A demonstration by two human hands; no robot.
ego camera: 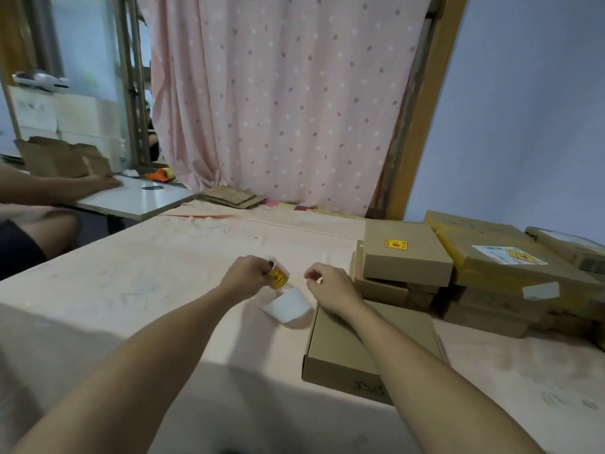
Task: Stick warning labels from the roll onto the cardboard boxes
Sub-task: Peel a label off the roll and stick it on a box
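The left hand (250, 275) holds a small roll of labels (277, 276) above the pale peach worktop (137, 273), its fingers clamped around the roll. The roll is short and cylindrical, wound with yellow warning labels printed in black and red. A white strip of backing paper (288, 306) trails from it, hanging down and blurred at its lower edge. The right hand (330, 286) hovers just beside the roll, thumb and forefinger curled close together, though whether they pinch anything cannot be told. Beneath the right wrist lies a flat, plain cardboard box (347, 352) with handwriting on its front wall. Further right stands a stacked box (406, 257), already carrying a yellow label (395, 244) on its lid.
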